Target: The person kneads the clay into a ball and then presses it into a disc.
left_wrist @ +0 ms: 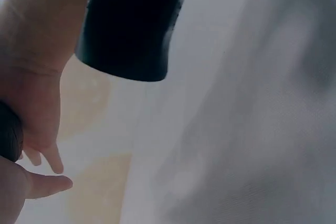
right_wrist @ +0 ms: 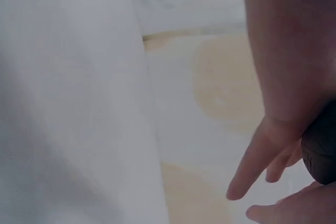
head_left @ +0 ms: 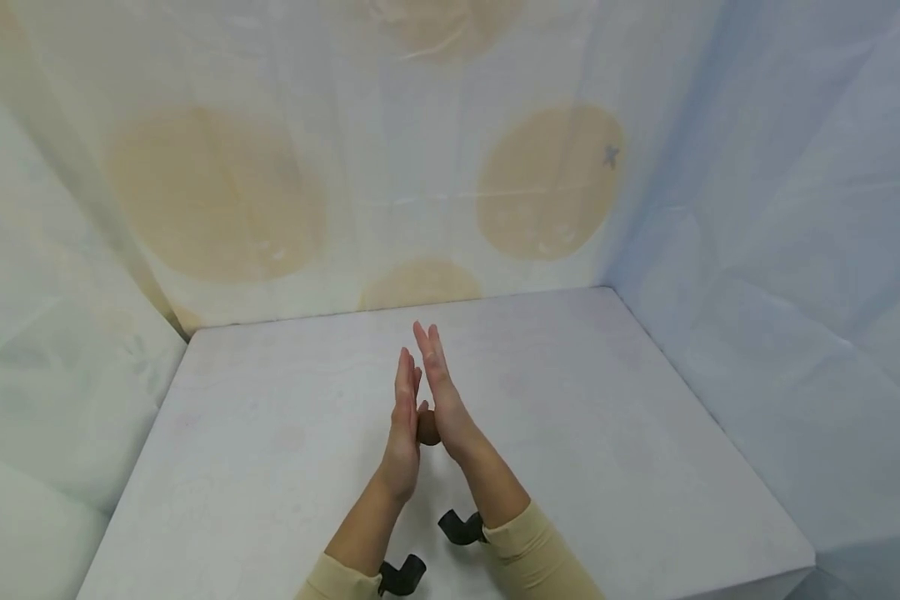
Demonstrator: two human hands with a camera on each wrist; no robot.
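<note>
Rolling looks to be the step in hand: a small brown ball (head_left: 427, 427) sits pressed between the two palms, above the table (head_left: 607, 467), nearer its near edge than its far edge and roughly midway between the left and right edges.

Near: two beige sleeves (head_left: 528, 554) enter from the near edge, each with a black wrist mount (head_left: 461, 527) beside it.

Mid: left hand (head_left: 403, 433) and right hand (head_left: 444, 398) stand edge-on, palms facing. Fingers of both are straight and held together, pointing toward the far edge; none curl round the ball. Right fingertips reach further forward than the left, so the palms are offset.

Ball position: low in the palms, by the heels of the hands, well short of the fingertips. The left wrist view shows its dark edge (left_wrist: 9, 132) against the palm; the right wrist view shows the same (right_wrist: 321, 148), with the fingers extending past it.

Judgement on doing it well: keep pressure even and light, keep the ball centred in the palms rather than drifting toward the wrist gap, where it could slip out and drop.

Far: draped cloth (head_left: 217, 192) with pale yellow circles hangs beyond the far edge; plain pale sheeting hangs at the left and right.
</note>
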